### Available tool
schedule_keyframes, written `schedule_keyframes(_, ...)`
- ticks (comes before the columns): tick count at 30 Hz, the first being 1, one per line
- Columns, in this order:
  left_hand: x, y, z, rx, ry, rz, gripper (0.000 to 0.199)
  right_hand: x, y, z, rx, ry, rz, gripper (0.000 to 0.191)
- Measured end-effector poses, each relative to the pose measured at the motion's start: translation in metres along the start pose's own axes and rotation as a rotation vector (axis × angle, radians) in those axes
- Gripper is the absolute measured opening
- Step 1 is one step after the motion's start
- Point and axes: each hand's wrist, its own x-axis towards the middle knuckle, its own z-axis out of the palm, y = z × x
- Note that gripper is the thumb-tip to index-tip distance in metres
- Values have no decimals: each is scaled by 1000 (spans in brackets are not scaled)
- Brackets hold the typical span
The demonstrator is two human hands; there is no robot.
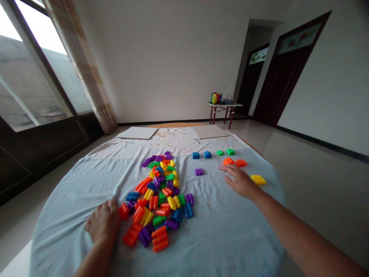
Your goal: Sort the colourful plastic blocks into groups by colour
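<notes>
A heap of orange, yellow, green, blue and purple plastic blocks [164, 209], each made of joined tubes, lies in the middle of the cloth. My left hand [102, 221] rests palm down on the cloth at the heap's left edge, beside an orange block [123, 211], holding nothing. My right hand [238, 180] reaches out to the right, fingers apart and slightly blurred. Its fingertips are just below an orange block [228, 161]; whether they touch it is unclear. Nearby are another orange block [241, 163], a yellow one [258, 179] and a purple one [199, 172].
Blue blocks [208, 154] and green blocks [230, 151] sit farther back on the pale blue cloth [225, 231]. Two flat boards, one white [138, 133] and one beige [210, 131], lie at the far side. A small table [225, 104] stands by the wall.
</notes>
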Motion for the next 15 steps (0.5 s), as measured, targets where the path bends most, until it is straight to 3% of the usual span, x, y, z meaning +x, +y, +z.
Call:
schedule_keyframes(4,0,0,0,-5,9,-15,67,1,-86,68,287,-159,-125,28)
schedule_keyframes(8,-4,3,-4,-3,10,-16,66,0,-126,118,337,-254,-196,45)
schedule_keyframes(11,-6,5,-7,-10,1,-18,66,1,-129,126,333,-250,-204,36)
schedule_keyframes(15,-4,4,-7,-22,-12,-24,73,5,-110,99,335,-269,-47,32)
